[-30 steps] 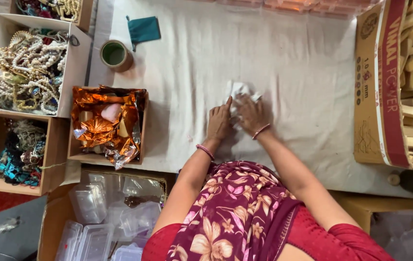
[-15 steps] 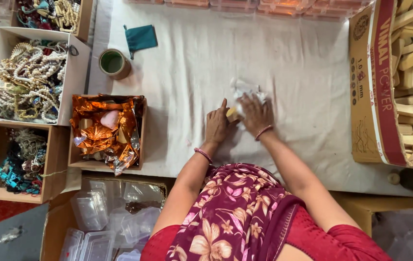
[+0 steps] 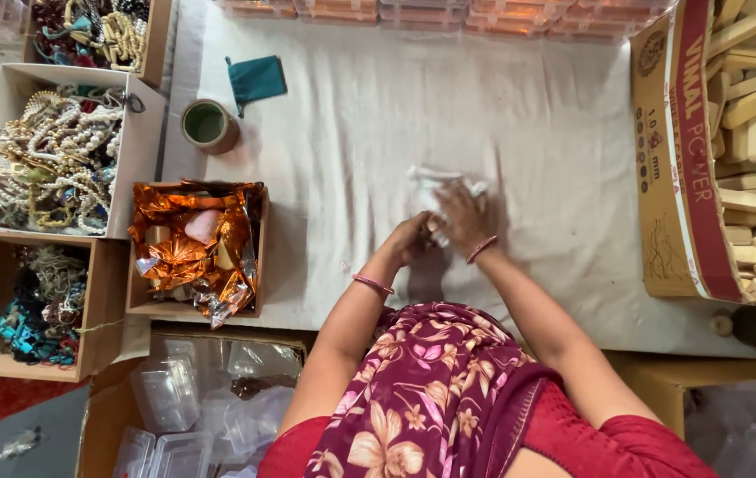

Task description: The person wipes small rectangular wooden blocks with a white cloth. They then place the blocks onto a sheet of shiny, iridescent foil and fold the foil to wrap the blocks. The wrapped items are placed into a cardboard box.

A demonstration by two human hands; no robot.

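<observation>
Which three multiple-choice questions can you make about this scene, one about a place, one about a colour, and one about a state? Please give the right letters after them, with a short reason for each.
1. Where does the small teal pouch lie?
A. on the white cloth near the tape roll
B. inside the box of pearl necklaces
C. on the red floor

2. What colour is the crinkled foil in the box beside the cloth?
A. blue
B. orange
C. black

3. How are the two hands placed?
A. far apart
B. raised in the air
C. close together at the crumpled white wrapping

Answers:
1 A, the pouch rests on the cloth just right of the roll.
2 B, the foil shines orange.
3 C, the left hand and right hand meet there.
</observation>
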